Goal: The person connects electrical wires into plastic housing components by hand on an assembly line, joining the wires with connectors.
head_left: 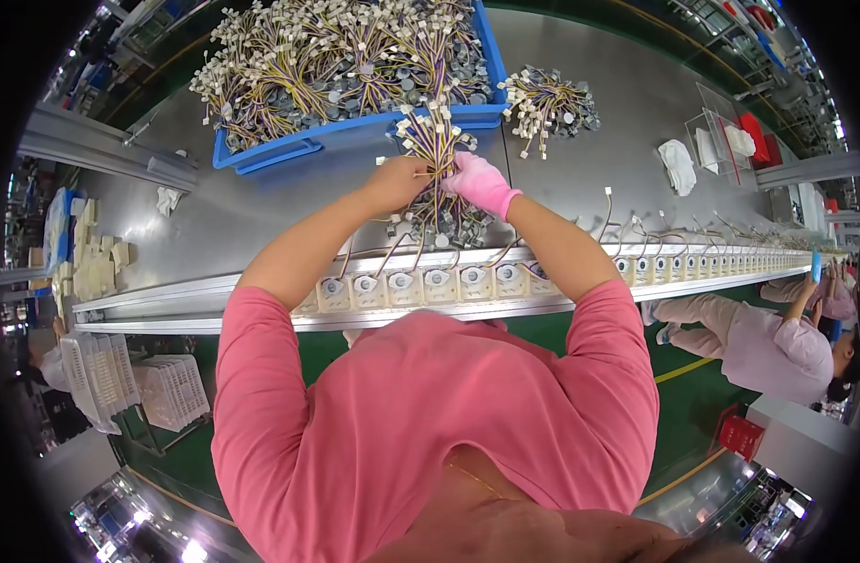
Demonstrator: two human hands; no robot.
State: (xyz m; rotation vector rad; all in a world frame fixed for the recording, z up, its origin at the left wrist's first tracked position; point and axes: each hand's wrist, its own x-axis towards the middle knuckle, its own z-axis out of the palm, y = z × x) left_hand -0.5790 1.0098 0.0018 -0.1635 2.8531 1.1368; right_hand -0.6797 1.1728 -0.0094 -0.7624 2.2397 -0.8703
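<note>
A bundle of small round grey motors (446,225) with yellow, purple and white wires and white connectors lies in front of me on the metal bench. My right hand (483,184), in a pink glove, is closed round the wires from the right. From the left, my bare left hand (398,181) pinches at the same wires, its fingertips partly hidden. The connectors fan out beyond my hands, and the motors hang together on my side. Just past the bundle stands a blue tray (355,127) heaped with more of these wired motors.
Along the near bench edge runs a rail with a row of cream housings (402,284), wires rising from several. Another wired-motor bundle (552,101) lies right of the tray. White cloth (677,167) rests farther right. Cream parts (101,253) are stacked at left. A co-worker (777,342) is at right.
</note>
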